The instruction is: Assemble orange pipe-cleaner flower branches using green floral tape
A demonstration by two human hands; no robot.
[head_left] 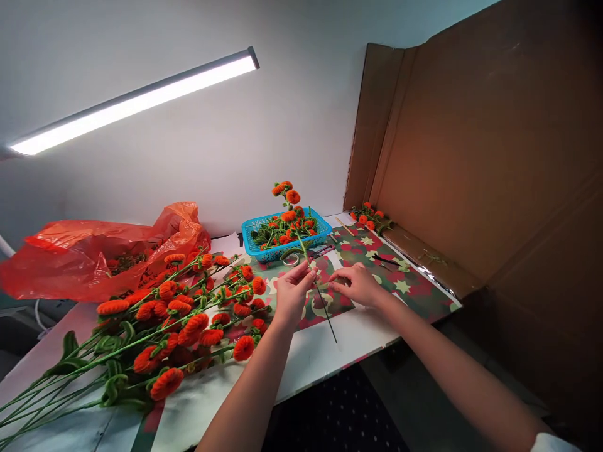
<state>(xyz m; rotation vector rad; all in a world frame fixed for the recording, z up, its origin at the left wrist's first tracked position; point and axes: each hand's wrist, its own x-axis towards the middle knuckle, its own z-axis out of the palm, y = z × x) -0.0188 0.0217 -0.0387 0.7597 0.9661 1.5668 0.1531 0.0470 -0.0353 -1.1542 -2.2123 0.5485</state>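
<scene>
My left hand (pixel 294 292) is closed round the stem of an artificial flower spray, its fingertips pinching the green part. The spray's orange fuzzy blooms (pixel 289 216) rise above the hand, in front of the blue basket. Below my fingers the thin dark bare stem (pixel 328 317) slants down toward the table's front edge. Just right of the stem is my right hand (pixel 357 284), fingers half curled and thumb apart from the index finger. I see nothing between them. A roll of pale tape (pixel 291 259) lies behind my left hand.
Finished-looking orange flower stems (pixel 188 326) cover the table's left side, beside a red plastic bag (pixel 108 251). A blue basket (pixel 266 253) holds small blooms. Dark scissors or pliers (pixel 386 259) lie right. Cardboard (pixel 471 138) walls the right side; a lamp (pixel 141 100) hangs above.
</scene>
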